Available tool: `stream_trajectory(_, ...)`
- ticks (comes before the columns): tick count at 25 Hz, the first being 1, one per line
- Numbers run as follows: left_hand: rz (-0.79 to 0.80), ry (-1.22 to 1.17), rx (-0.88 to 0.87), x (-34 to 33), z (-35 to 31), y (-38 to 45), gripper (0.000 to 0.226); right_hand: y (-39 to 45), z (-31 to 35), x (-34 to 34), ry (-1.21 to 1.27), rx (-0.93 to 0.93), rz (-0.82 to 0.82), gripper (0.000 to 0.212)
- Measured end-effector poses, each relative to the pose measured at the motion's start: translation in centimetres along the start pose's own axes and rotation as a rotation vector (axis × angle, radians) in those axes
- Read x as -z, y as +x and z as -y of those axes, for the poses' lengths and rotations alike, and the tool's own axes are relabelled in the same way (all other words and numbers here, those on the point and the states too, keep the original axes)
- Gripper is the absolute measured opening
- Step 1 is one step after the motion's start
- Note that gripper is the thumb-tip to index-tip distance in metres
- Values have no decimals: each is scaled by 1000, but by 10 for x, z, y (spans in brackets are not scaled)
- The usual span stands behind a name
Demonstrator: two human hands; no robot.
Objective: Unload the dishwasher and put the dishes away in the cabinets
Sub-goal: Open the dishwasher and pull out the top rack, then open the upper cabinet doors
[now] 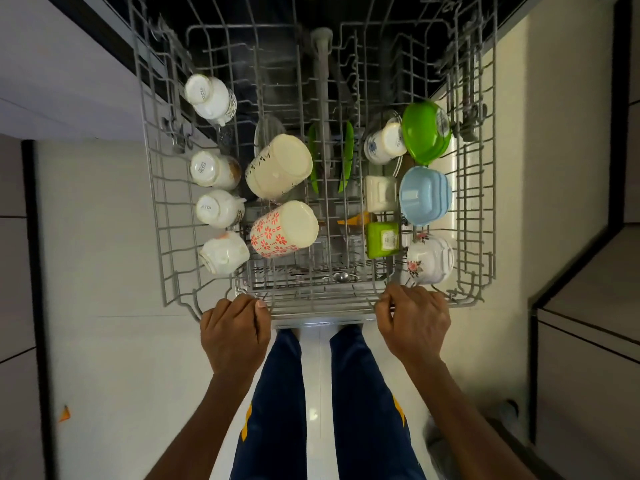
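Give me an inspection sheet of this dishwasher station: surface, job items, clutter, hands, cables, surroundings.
Surface: grey wire upper rack, pulled out over a pale floor.
Job's things: four white cups inverted along the left; two big mugs, one plain, one with a red flower pattern; green bowl, blue bowl, floral bowl on the right.
Clutter: small orange scrap on the floor.
Hands: left hand and right hand both grip the rack's front rail.
Cables: nothing seen.
Surroundings: cabinet fronts to the right.
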State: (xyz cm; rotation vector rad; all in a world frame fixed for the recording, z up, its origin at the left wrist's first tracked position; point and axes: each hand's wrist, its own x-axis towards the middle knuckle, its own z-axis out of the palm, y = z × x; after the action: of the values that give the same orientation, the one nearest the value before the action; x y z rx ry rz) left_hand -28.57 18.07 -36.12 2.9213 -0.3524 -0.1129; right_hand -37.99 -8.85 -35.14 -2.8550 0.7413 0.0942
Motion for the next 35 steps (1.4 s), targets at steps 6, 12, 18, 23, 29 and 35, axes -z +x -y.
stream_trajectory(6,-4,11,-19,-3,5,-23,42,-23,-7,-9,-3,25,-45,21)
stream_trajectory(12,-32,-11,-33,-3,5,-23,43,-22,-7,-10,8,21,-37,20)
stream_trajectory(18,32,16,-43,-5,10,-25,38,-24,-7,-8,-3,32,9,25)
stream_trajectory(23,-20,-134,-54,1,6,-30,39,-29,-3,-10,89,2,-105,20)
stream_trajectory(29,-116,-117,66,-2,-13,-104,47,-75,-13,-9,226,-7,-279,36)
stream_trajectory(35,252,-176,-27,13,27,-218,61,-170,-26,20,111,69,25,45)
